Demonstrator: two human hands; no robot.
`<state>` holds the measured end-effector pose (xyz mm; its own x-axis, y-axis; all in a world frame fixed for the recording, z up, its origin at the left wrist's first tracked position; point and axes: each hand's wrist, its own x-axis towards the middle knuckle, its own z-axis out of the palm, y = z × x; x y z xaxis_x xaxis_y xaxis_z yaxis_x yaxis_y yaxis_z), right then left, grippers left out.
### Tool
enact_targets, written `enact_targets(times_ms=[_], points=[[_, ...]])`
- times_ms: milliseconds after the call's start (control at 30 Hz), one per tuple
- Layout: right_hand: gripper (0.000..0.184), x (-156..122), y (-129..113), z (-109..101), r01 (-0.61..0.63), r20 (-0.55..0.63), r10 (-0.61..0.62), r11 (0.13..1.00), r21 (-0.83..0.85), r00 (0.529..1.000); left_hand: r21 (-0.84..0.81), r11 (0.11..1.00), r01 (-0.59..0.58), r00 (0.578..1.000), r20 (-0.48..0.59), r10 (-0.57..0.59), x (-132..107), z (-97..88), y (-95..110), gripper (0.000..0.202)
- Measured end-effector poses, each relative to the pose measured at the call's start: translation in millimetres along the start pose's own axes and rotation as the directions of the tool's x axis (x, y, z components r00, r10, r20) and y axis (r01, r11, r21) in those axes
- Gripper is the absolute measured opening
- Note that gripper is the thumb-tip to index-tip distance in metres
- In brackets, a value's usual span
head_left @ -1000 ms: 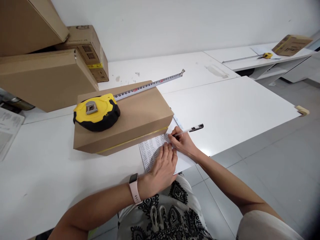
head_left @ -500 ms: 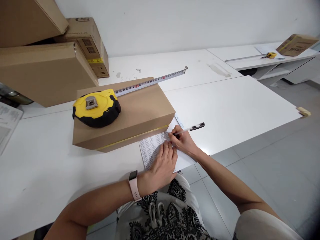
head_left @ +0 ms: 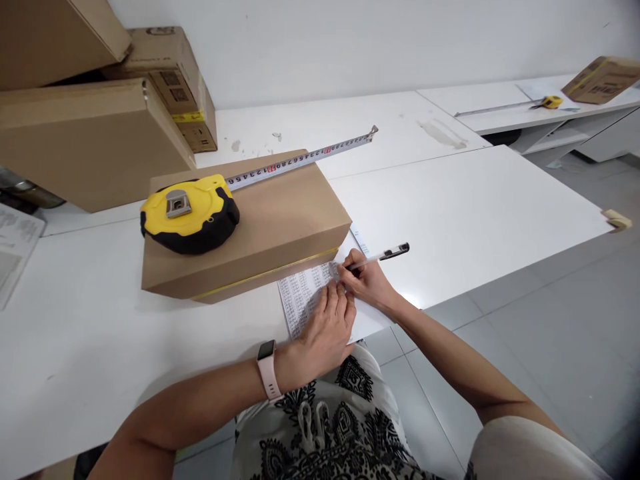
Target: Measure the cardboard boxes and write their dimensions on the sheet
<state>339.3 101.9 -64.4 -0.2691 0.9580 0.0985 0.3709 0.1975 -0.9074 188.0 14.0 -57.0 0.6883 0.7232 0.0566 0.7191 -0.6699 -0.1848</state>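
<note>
My right hand [head_left: 367,283] is closed around a pen [head_left: 393,252] with a black cap end, its tip down at a sheet of paper [head_left: 300,297] covered in columns of handwriting. Flat on the same sheet lies my left hand [head_left: 327,330], fingers stretched out beside the pen hand. Just beyond the hands, a cardboard box [head_left: 280,230] with a yellow tape line covers part of the paper. On top of the box rests a yellow and black tape measure [head_left: 193,210]. Its blade [head_left: 300,160] is drawn out to the right, past the box's far edge.
Larger cartons [head_left: 90,143] are stacked at the back left by the wall. The white table [head_left: 440,207] stretches right to a padded corner [head_left: 617,220]. Farther right, a second tape measure [head_left: 551,102] and a carton [head_left: 600,80] sit on another surface.
The view has shifted slightly, so the box and tape measure sit a little farther left in the picture. Both hands stay in place on the paper, the pen still gripped.
</note>
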Motion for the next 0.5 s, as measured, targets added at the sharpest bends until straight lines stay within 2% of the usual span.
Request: enact_targets(times_ms=[267,500], points=[[0.022,-0.4,-0.9,-1.2,-0.029,-0.008,0.029,0.999,0.019,1.0,-0.029,1.0,0.003,1.0,0.028,-0.002,0.0,-1.0,-0.1,0.095],[0.023,0.6,0.7,-0.5,-0.007,-0.033,0.007,1.0,-0.005,0.999,-0.019,1.0,-0.001,0.999,0.051,0.002,0.7,-3.1,-0.2,0.093]])
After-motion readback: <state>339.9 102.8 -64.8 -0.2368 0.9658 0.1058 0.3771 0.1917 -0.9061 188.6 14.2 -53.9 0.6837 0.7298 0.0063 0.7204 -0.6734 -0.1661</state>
